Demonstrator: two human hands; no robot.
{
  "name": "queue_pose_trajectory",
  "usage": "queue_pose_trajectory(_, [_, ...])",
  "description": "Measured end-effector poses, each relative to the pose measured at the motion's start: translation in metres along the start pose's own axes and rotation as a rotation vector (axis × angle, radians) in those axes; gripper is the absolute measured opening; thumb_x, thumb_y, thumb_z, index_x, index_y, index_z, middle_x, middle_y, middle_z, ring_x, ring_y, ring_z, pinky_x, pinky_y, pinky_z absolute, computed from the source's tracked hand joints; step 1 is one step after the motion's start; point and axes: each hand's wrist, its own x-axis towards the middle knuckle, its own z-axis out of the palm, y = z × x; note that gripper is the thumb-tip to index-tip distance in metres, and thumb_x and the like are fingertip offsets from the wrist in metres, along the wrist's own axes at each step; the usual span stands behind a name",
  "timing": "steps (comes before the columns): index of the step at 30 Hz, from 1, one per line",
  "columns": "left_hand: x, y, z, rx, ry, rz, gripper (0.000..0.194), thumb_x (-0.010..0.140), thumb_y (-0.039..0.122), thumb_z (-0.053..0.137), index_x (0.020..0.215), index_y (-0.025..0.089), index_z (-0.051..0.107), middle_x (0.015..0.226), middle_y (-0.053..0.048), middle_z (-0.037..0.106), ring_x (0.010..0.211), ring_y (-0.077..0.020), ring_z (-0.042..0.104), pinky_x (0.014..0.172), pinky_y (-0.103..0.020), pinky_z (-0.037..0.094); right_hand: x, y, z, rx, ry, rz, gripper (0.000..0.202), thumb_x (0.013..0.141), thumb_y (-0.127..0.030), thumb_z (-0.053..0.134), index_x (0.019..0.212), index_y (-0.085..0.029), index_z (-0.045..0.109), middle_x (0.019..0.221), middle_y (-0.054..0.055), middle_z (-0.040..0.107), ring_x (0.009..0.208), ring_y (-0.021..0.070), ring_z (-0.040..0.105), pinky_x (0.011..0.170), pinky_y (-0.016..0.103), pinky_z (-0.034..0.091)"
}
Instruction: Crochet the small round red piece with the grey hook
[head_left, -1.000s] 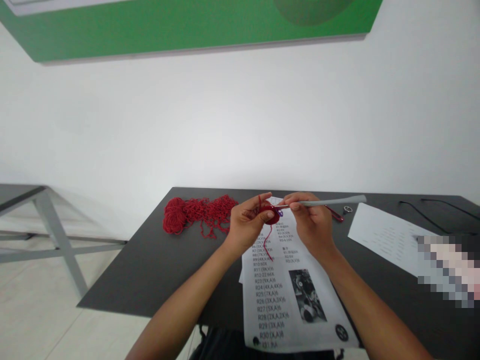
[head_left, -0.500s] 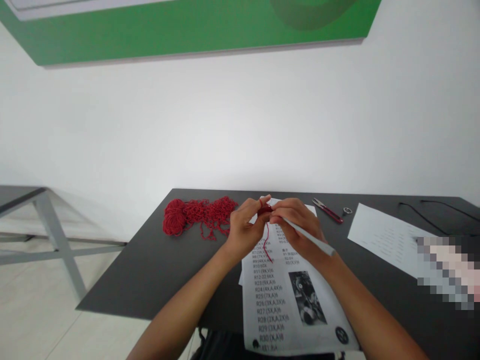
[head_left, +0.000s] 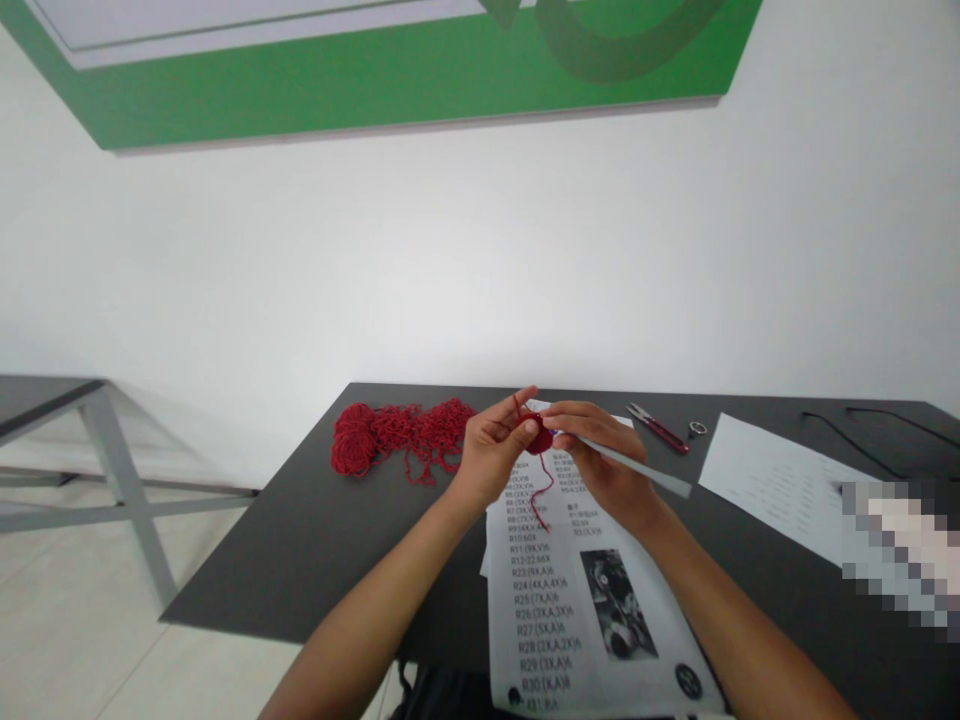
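Note:
My left hand (head_left: 495, 445) pinches a small round piece of red crochet (head_left: 539, 436) between thumb and fingers, with red yarn looped over its raised index finger. A loose yarn tail (head_left: 541, 490) dangles below the piece. My right hand (head_left: 611, 455) is closed around a crochet hook (head_left: 637, 464) with a pale grey handle; its tip meets the crochet's edge, partly hidden by the fingers. Under both hands lies a printed pattern sheet (head_left: 547, 610) with rows of text and a dark photo. Left of my hands rests a heap of red yarn (head_left: 401, 438), wound tight at one end.
Thread snips (head_left: 660, 428) and a small metal ring (head_left: 697, 429) lie on the dark table (head_left: 300, 560) to the right. Beyond them are another white sheet (head_left: 780, 490), eyeglasses (head_left: 855, 445) and a pixelated patch. A second table (head_left: 52, 400) stands at far left.
My hands have drawn slightly apart and the crochet piece has turned, so more of its round face shows. The hook's handle has swung a little right. The whole view has shifted slightly.

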Motion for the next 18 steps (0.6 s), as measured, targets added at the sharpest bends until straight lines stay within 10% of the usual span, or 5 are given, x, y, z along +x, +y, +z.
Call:
queue_pose_trajectory(8, [0.003, 0.007, -0.011, 0.475, 0.021, 0.373, 0.043, 0.087, 0.033, 0.079, 0.127, 0.016, 0.075, 0.083, -0.003, 0.076, 0.069, -0.0127, 0.067, 0.066, -0.025, 0.057, 0.006, -0.004, 0.002, -0.081, -0.02, -0.015, 0.005, 0.098, -0.028, 0.068, 0.1, -0.029, 0.073, 0.11, 0.003, 0.082, 0.106, 0.0228, 0.075, 0.1, 0.046, 0.057])
queue_pose_trajectory(14, [0.007, 0.009, -0.014, 0.663, 0.054, 0.521, 0.013, 0.09, 0.025, 0.073, 0.081, 0.017, 0.079, 0.073, -0.003, 0.07, 0.091, -0.0212, 0.075, 0.086, -0.032, 0.061, 0.005, -0.003, 0.005, -0.263, -0.088, -0.079, 0.003, 0.1, -0.026, 0.066, 0.1, -0.027, 0.069, 0.114, 0.005, 0.082, 0.106, 0.024, 0.075, 0.096, 0.046, 0.055])
queue_pose_trajectory(18, [0.011, 0.01, -0.016, 0.687, 0.076, 0.528, 0.009, 0.089, 0.02, 0.069, 0.085, 0.018, 0.077, 0.072, 0.001, 0.069, 0.08, -0.0155, 0.072, 0.097, -0.036, 0.06, -0.001, 0.001, 0.011, -0.283, -0.098, -0.046, 0.004, 0.101, -0.028, 0.062, 0.101, -0.028, 0.067, 0.122, 0.005, 0.08, 0.108, 0.024, 0.074, 0.101, 0.049, 0.052])
